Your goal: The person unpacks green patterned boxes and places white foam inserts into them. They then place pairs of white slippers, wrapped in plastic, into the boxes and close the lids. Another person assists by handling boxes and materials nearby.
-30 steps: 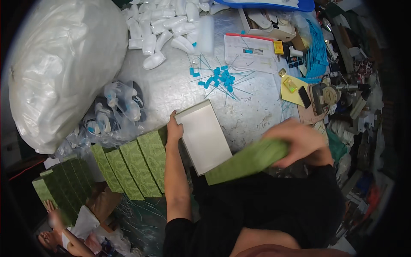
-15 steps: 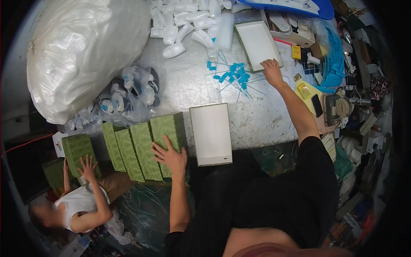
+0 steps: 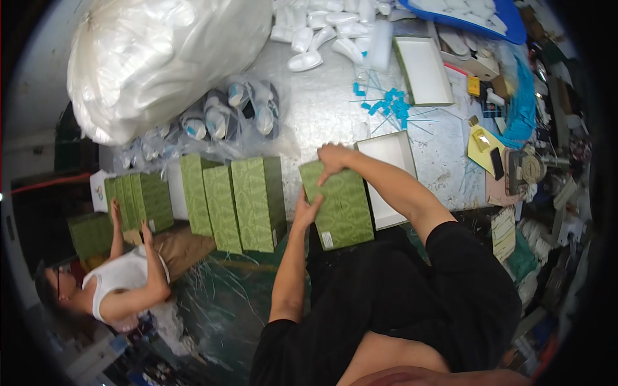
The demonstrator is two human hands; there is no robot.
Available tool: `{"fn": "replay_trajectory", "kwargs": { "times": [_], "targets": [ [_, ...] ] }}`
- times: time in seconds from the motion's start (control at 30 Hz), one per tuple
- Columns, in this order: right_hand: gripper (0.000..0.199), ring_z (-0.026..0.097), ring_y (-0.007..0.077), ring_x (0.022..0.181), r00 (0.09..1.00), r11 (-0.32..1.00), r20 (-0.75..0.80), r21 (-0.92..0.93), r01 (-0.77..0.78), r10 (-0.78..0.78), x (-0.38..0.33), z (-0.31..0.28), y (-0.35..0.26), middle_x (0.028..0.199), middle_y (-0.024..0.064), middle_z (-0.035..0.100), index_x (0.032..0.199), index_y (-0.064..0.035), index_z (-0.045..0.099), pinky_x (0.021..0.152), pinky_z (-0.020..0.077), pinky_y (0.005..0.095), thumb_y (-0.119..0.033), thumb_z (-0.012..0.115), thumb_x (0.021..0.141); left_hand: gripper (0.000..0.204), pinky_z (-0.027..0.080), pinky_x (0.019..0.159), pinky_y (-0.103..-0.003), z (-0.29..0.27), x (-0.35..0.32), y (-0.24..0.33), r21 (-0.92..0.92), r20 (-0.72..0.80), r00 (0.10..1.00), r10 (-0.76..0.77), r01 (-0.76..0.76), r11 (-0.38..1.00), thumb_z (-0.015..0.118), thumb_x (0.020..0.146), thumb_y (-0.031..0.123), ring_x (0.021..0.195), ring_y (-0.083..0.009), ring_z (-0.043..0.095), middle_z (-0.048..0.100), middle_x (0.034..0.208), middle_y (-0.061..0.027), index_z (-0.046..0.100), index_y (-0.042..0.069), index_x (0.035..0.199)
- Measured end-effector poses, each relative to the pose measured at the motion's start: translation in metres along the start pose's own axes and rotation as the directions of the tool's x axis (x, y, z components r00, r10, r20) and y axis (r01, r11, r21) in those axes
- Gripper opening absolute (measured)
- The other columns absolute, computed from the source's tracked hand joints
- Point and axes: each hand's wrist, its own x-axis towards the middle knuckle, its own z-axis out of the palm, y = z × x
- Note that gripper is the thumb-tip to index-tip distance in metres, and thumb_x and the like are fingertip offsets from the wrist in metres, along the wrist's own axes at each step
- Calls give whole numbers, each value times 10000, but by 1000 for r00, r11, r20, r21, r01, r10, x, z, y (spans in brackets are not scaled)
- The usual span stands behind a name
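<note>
A green patterned shoebox [image 3: 344, 209] with a small white label is in front of me at the table's near edge. My left hand [image 3: 308, 209] grips its left side, thumb on top. My right hand [image 3: 332, 162] holds the far left corner, fingers bent over the edge. Right beside it, partly behind my right forearm, lies an open box part [image 3: 394, 154] with a white inside. To the left, several more green shoeboxes [image 3: 261, 202] stand in a row. Farther back lies another open white-lined box part [image 3: 426, 72].
Blue-tagged ties [image 3: 389, 103] lie mid-table, with white shoe inserts [image 3: 306, 61] behind. Bagged shoes [image 3: 219, 116] and a big white plastic bag [image 3: 161, 64] fill the left. At far left a co-worker [image 3: 129, 283] holds green boxes. A blue tray [image 3: 476, 16] is at the back.
One green shoebox has come rightward from the row in my left hand. My right hand has left the far box part and joined it. The view has shifted; the co-worker's hands now hold boxes.
</note>
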Motion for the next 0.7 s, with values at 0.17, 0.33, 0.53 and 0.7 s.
{"fn": "replay_trajectory", "kwargs": {
  "times": [0.17, 0.33, 0.53, 0.7],
  "targets": [
    [889, 616, 391, 1068, 966, 996, -245, -41, 75, -82, -82, 3, -41, 1079, 249, 637, 1139, 93, 545, 959, 452, 506, -570, 854, 634, 609, 209, 1204, -419, 7, 55, 21, -455, 282, 933, 223, -74, 888, 260, 1084, 506, 1404, -279, 389, 517, 1428, -153, 483, 26, 1384],
    [562, 665, 389, 842, 947, 934, -197, 203, 294, -255, -287, -60, -111, 916, 171, 662, 1100, -17, 553, 746, 547, 456, -295, 855, 716, 702, 394, 1104, -395, 40, 90, 64, 142, 208, 975, 82, -113, 983, 578, 970, 197, 1323, -373, 493, 467, 1436, -283, 217, 30, 1547],
    [464, 641, 286, 986, 591, 909, -693, 359, -213, 413, -380, -117, 13, 1021, 125, 617, 1079, -25, 562, 902, 486, 341, -75, 786, 675, 826, 303, 1155, -476, 62, 74, 75, 567, -11, 915, 403, -326, 756, 659, 871, 149, 1396, -462, 376, 390, 1467, -365, 208, -92, 1520],
    [366, 576, 332, 1107, 470, 909, -856, 0, -417, 215, -270, -12, 244, 1025, 106, 644, 1050, -107, 550, 1049, 360, 608, -149, 788, 775, 965, 151, 1160, -639, -21, -39, 142, 918, -293, 875, 385, 145, 370, 739, 847, 333, 1483, -522, 99, 102, 1610, -331, 184, 67, 1590]
  ]
}}
